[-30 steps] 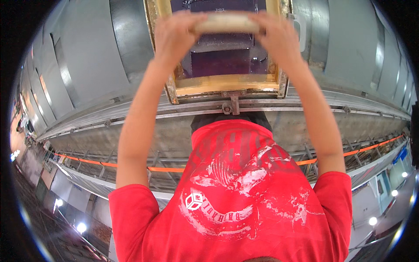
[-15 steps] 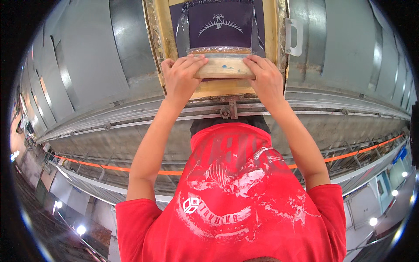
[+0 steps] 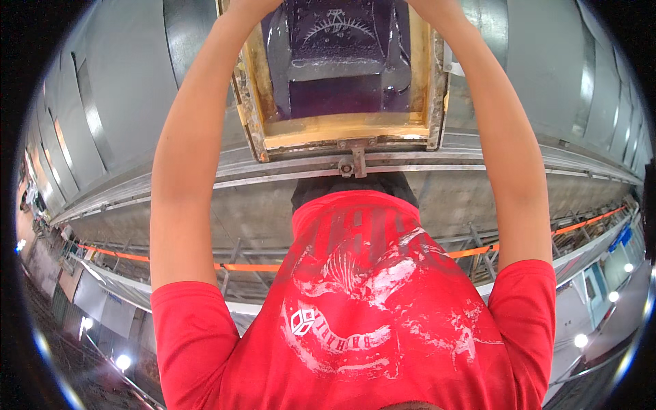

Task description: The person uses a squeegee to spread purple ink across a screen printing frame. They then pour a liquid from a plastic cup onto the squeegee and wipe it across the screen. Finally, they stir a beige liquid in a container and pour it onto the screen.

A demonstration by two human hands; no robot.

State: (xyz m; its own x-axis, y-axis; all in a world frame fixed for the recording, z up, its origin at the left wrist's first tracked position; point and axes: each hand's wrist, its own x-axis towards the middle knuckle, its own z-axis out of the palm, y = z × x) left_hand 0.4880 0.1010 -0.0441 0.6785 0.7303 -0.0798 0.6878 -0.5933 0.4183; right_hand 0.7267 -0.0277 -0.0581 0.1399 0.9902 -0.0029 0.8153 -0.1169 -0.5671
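A screen-printing frame with yellowish, ink-stained sides lies in front of me. Its dark purple mesh carries a pale spiky arc design. A shiny wet band of ink crosses the mesh below the design, with glossy streaks along both sides. Both arms reach far forward along the frame. Only the wrist end of my left hand shows at the top edge, by the frame's left side. Opposite it, my right hand is cut off the same way. The fingers of both hands, and whatever they hold, lie out of view.
Grey flat panels extend along the table on both sides. A metal rail runs along the near edge, with a bracket under the frame. Lower down, an orange strip stretches across. A white handle sits right of the frame.
Both hands have moved forward, away from me, and mostly left the picture. The wooden squeegee they held is out of view. A wet ink band now shows on the mesh.
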